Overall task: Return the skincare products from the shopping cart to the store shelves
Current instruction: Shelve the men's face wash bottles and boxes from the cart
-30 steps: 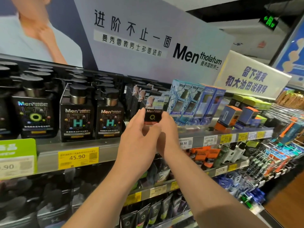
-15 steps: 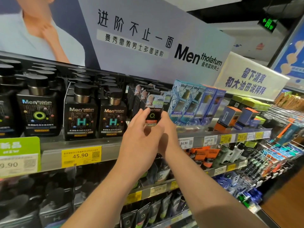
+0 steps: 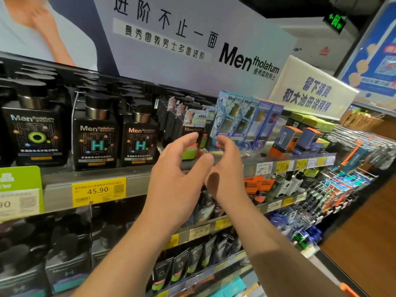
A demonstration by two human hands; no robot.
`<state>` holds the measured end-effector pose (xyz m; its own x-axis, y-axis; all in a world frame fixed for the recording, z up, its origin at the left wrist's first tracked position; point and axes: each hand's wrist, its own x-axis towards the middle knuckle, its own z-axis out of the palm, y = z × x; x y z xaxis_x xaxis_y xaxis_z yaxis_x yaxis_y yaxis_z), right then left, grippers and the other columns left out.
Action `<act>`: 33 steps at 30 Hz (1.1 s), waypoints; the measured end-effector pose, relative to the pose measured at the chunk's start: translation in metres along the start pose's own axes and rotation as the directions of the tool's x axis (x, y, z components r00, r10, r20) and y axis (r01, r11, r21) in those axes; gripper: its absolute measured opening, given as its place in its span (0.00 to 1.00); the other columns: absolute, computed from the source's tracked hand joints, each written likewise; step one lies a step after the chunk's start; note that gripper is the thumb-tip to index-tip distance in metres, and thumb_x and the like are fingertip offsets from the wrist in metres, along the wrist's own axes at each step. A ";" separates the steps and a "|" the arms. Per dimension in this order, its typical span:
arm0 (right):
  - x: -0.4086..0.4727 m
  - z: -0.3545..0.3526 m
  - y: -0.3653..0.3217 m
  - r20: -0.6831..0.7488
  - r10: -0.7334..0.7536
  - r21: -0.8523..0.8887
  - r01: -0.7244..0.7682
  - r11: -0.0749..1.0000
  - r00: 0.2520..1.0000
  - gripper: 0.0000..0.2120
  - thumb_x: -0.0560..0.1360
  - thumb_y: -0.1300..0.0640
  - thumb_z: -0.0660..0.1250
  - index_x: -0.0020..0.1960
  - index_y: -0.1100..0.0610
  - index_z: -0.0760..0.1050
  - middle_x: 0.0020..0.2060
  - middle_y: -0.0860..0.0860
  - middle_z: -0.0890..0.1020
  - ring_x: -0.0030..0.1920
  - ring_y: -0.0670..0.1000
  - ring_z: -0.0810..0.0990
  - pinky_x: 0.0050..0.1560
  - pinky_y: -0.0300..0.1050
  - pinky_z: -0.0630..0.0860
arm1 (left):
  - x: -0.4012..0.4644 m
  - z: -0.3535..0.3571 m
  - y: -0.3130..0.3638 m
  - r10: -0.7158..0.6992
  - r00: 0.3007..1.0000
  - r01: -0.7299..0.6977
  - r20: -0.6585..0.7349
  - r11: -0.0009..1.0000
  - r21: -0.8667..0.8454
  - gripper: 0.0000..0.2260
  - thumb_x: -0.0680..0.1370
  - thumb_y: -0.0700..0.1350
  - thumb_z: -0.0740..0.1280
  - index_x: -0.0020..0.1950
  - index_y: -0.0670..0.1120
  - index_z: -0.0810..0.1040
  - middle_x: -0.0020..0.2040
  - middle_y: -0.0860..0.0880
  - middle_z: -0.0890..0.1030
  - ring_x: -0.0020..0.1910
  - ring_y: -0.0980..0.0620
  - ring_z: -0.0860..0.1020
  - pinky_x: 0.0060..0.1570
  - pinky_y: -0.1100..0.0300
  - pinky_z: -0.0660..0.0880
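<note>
Near the centre of the frame both bare hands are raised in front of the top shelf (image 3: 137, 179), close together with only a narrow gap between them. The left hand (image 3: 180, 174) has its fingers spread and loosely bent, thumb pointing right, and holds nothing. The right hand (image 3: 227, 166) is likewise loosely curved with relaxed fingers and grips nothing. Just beyond the fingertips, a little above centre, the small black Mentholatum box (image 3: 192, 136) with a green band at its foot stands upright on the shelf at the front of a row of like boxes; the left fingertips overlap it in the picture, and whether they touch it cannot be told. To its left stand black pump bottles (image 3: 96, 133) marked H and O; to its right stand tall light-blue cartons (image 3: 229, 118), then orange-topped boxes (image 3: 287, 138) at centre right. A yellow price tag (image 3: 98, 190) reading 45.90 sits on the shelf edge at lower left of centre. The brand banner (image 3: 192, 39) fills the upper middle of the frame, and lower shelves of tubes (image 3: 192, 262) run along the bottom
</note>
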<state>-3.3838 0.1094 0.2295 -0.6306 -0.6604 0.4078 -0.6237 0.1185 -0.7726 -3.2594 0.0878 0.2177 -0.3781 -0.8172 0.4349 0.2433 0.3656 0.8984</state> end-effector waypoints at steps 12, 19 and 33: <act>-0.089 -0.067 0.098 -0.221 0.152 -0.067 -0.170 0.983 0.963 0.22 0.81 0.49 0.68 0.73 0.50 0.69 0.63 0.49 0.78 0.64 0.45 0.77 0.60 0.36 0.75 | -0.055 0.075 -0.035 -0.093 0.955 0.153 0.282 0.968 -0.199 0.13 0.75 0.51 0.68 0.60 0.60 0.80 0.59 0.60 0.83 0.59 0.66 0.79 0.59 0.66 0.76; -0.169 -0.124 0.131 -0.297 0.362 -0.094 -0.404 0.910 0.884 0.19 0.80 0.45 0.70 0.68 0.51 0.75 0.62 0.46 0.80 0.61 0.46 0.78 0.58 0.39 0.75 | -0.122 0.134 -0.065 -0.228 0.823 0.359 0.520 0.919 -0.164 0.15 0.71 0.60 0.68 0.57 0.62 0.80 0.58 0.59 0.83 0.57 0.66 0.80 0.55 0.69 0.75; -0.440 -0.208 0.195 -0.521 0.674 0.027 -0.779 0.626 0.523 0.14 0.80 0.50 0.70 0.64 0.51 0.76 0.57 0.45 0.81 0.59 0.47 0.79 0.54 0.34 0.70 | -0.336 0.172 -0.119 -0.440 0.464 0.271 0.769 0.897 0.350 0.04 0.83 0.53 0.65 0.51 0.59 0.79 0.54 0.54 0.84 0.55 0.54 0.81 0.50 0.64 0.71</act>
<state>-3.3245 0.5770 0.0005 -0.9912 0.1208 -0.0536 0.1133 0.5685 -0.8149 -3.3148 0.3951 -0.0244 -0.9692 -0.1979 -0.1465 -0.1964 0.2623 0.9448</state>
